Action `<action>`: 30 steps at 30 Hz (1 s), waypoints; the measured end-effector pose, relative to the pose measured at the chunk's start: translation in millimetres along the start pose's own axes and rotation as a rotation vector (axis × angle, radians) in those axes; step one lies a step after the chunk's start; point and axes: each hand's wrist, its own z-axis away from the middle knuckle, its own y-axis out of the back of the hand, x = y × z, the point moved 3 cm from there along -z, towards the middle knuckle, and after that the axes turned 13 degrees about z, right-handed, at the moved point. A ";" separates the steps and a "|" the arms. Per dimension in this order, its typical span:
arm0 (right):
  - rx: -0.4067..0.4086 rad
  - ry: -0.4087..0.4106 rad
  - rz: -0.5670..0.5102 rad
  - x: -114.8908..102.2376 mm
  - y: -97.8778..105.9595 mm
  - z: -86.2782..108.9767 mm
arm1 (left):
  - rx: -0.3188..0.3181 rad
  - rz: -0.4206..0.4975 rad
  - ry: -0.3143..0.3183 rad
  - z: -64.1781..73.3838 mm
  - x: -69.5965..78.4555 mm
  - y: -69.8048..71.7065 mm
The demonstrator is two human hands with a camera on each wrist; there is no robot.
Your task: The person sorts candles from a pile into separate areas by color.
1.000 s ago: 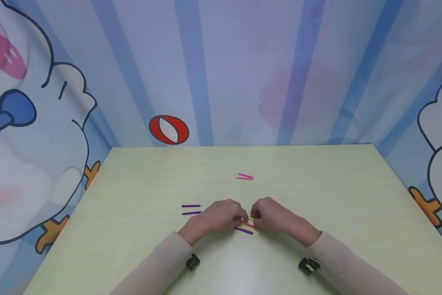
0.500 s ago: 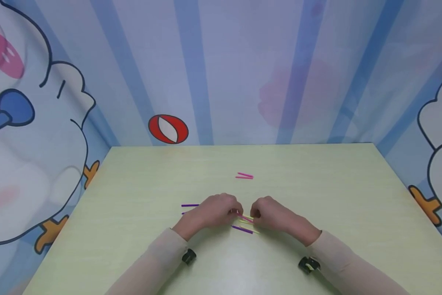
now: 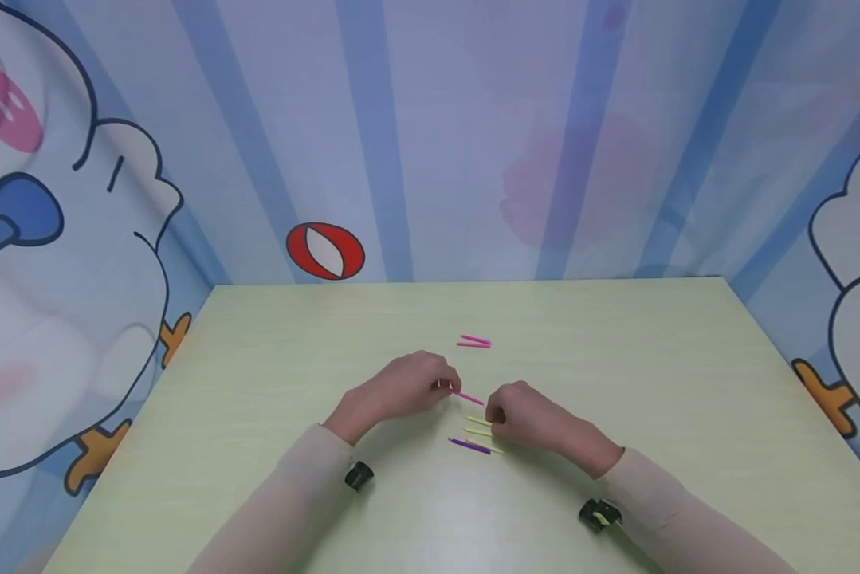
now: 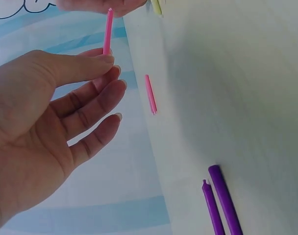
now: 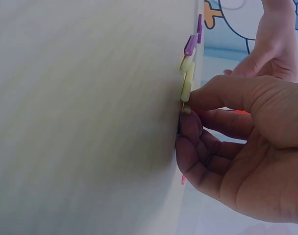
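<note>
My left hand [image 3: 408, 387] holds a thin pink candle [image 3: 467, 396] between thumb and fingertips, raised off the table; in the left wrist view the pink candle [image 4: 108, 32] points toward the other hand. My right hand [image 3: 526, 416] is low at the table, its thumb and forefinger pinching the end of a yellow candle [image 3: 478, 420]. Just below lies a second yellow candle [image 3: 477, 433]. Nearer me, a purple candle [image 3: 470, 446] lies slantwise against another yellow one, partly covered. Seen from the right wrist, yellow candle ends [image 5: 187, 90] show beside the thumb.
Two pink candles [image 3: 474, 345] lie farther back on the pale table [image 3: 616, 343]. Two purple candles [image 4: 223, 200] lie on the left, hidden behind the left arm in the head view. A printed curtain [image 3: 458, 143] stands along the table's back edge.
My left hand has lifted the pink candle out from among the yellow ones and moved up and left with it. The right hand has stayed almost in place.
</note>
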 end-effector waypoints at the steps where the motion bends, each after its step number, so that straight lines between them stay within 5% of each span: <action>1: 0.001 0.002 0.003 0.3 0.1 -0.3 | 0.004 0.005 0.006 -0.9 -0.6 1.7; 30: -0.017 0.003 -0.003 1.7 0.4 -0.1 | 0.060 0.072 0.080 -48.2 -35.0 17.0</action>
